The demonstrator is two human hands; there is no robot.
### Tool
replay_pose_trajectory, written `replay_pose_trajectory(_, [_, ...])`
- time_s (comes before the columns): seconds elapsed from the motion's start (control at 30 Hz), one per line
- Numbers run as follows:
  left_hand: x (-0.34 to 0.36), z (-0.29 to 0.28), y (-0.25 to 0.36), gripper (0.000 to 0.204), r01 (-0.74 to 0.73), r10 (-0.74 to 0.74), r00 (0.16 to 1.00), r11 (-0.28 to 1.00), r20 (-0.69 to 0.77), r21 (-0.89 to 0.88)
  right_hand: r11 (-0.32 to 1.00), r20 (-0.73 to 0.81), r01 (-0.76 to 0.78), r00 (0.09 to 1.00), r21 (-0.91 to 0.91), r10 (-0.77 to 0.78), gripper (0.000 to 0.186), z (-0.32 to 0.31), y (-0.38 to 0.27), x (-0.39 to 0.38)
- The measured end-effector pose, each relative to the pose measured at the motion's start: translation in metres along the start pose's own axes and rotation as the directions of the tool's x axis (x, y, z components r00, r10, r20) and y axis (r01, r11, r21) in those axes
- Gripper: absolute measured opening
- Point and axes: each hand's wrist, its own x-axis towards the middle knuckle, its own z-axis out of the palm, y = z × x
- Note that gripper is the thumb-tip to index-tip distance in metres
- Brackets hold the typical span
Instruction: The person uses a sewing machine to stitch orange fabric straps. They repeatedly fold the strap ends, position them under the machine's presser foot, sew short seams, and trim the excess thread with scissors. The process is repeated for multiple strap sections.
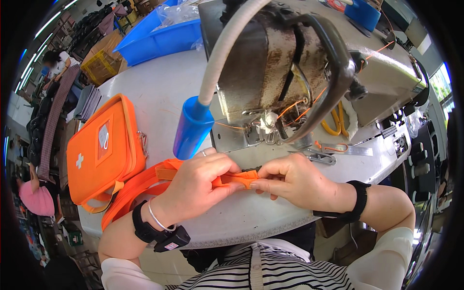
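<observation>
Both of my hands pinch a piece of orange fabric (pixel 244 178) in front of the sewing machine (pixel 275 72). My left hand (pixel 200 179) closes thumb and fingers on its left part, and my right hand (pixel 292 180) grips the right end between thumb and forefinger. From beneath my left hand more orange strap and fabric (pixel 154 176) trails to the left. An orange zipped bag (pixel 106 147) with a white cross and a clear pocket lies at the left, apart from my hands. Some of the held fabric is hidden behind my left fingers.
A lamp with a blue head (pixel 193 128) hangs over the table (pixel 164 87) near my left hand. Snips (pixel 321 155) and a metal ruler (pixel 355 150) lie right of the needle area. A blue bin (pixel 159 41) stands at the back; people work at the far left.
</observation>
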Motion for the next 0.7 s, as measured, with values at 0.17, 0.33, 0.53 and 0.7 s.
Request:
replay_pose_trajectory(0.17, [-0.0014,0.0010,-0.0024,0.017,0.025,-0.024,1.000,0.998,0.015,-0.051,0.989,0.009,0.093,0.996,-0.115,-0.092,0.024,-0.0002,-0.0009,-0.0015])
replay_pose_trajectory(0.33, [-0.0005,0.0004,-0.0016,0.014,-0.009,0.012,0.998,0.999,0.064,-0.043,0.989,-0.019,0.114,0.993,-0.094,-0.117,0.022,0.0027,0.0014,-0.0017])
replay_pose_trajectory(0.53, [-0.0012,0.0008,-0.0007,0.012,-0.035,0.039,0.995,0.998,0.087,-0.046,0.996,0.065,-0.060,0.996,0.069,0.055,0.020,0.0021,0.0024,0.0000])
replay_pose_trajectory(0.7, [-0.0018,0.0034,-0.0006,0.018,-0.009,0.015,0.997,0.996,0.069,-0.094,0.987,0.034,-0.045,0.999,0.152,0.040,0.018,0.0035,0.0044,-0.0004])
